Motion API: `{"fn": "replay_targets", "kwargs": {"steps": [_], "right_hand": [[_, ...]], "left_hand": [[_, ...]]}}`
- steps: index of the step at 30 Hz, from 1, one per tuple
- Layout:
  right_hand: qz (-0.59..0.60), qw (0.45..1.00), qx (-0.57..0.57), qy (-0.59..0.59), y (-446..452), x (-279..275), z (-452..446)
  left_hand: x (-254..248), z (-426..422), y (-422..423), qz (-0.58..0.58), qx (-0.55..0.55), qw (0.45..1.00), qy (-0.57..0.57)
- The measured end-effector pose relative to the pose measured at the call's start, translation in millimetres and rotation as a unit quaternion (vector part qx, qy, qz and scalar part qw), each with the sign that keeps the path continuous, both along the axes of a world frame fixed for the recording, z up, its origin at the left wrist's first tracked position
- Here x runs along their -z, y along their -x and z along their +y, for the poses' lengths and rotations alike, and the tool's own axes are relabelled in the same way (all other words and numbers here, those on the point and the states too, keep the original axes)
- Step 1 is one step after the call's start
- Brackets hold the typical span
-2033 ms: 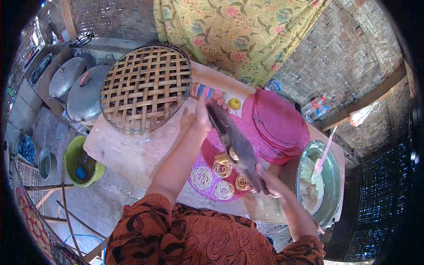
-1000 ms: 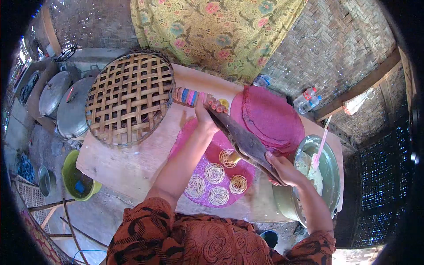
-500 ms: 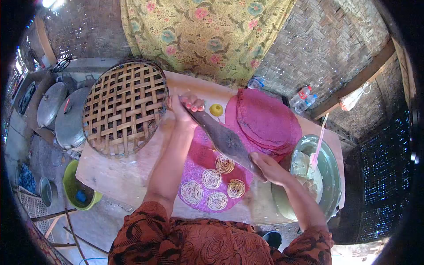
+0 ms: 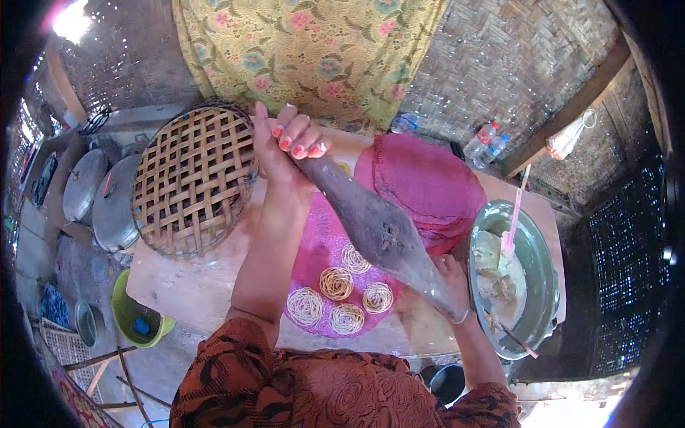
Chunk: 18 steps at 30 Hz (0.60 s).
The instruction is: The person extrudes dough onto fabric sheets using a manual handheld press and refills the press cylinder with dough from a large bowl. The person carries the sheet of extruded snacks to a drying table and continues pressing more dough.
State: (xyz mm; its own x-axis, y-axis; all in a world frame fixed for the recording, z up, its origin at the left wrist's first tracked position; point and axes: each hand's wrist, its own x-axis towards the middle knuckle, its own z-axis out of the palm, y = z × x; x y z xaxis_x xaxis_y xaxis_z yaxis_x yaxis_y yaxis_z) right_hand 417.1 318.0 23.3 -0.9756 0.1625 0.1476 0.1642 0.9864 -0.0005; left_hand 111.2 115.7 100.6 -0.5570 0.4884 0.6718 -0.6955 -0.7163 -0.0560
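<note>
A long, dark two-handled wooden press point(image 4: 385, 232) slants across the middle, its wide centre bearing a cluster of marks or holes. Around its upper-left end my left hand point(image 4: 289, 146) is closed, fingers curled over and thumb pointing up. My right hand point(image 4: 451, 274) is at the lower-right end, partly hidden behind the wood. Beneath the press lies a pink woven mat point(image 4: 314, 235) holding several lacy rounds of pale noodle-like strands point(image 4: 336, 283). The green basin point(image 4: 553, 285) beside my right hand contains pale dough point(image 4: 499, 274) and a pink-handled spatula point(image 4: 513, 221).
A round woven bamboo tray point(image 4: 193, 178) stands at the table's left. More pink mats point(image 4: 428, 185) are stacked at the back right, near plastic bottles point(image 4: 489, 150). Lidded metal pots point(image 4: 118, 203) and a yellow-green bucket point(image 4: 121, 307) are off to the left.
The press has turned its broad face more toward me and come nearer the camera. My left hand has risen, its fingers loosening somewhat; my right hand has moved right, toward the basin.
</note>
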Motion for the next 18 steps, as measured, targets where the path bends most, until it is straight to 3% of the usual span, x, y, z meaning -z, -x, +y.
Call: {"fn": "replay_targets", "kwargs": {"steps": [2,5,9,12,16,18], "right_hand": [[0.089,0.988,0.022,0.120,-5.1,21.8,14.2],[0.138,0.987,-0.020,0.084,-8.0,11.6,13.0],[0.126,0.990,0.006,0.070,-17.5,40.4,39.8],[0.092,0.995,0.015,0.039,-23.8,42.7,57.3],[0.069,0.987,-0.030,-0.140,-29.2,45.9,77.9],[0.018,0.990,0.113,0.085,-20.7,33.7,80.4]], "left_hand": [[4.8,0.9,-4.3,-0.010,0.008,1.000,0.013],[11.2,-4.3,-1.7,0.038,-0.028,0.999,0.027],[14.5,-22.8,-1.1,-0.024,-0.009,0.999,0.046],[14.9,-32.1,0.4,-0.005,-0.025,0.999,0.047],[20.8,-39.7,-4.6,-0.037,-0.053,0.994,0.086],[26.6,-27.3,-7.6,-0.037,-0.021,0.995,0.095]]}}
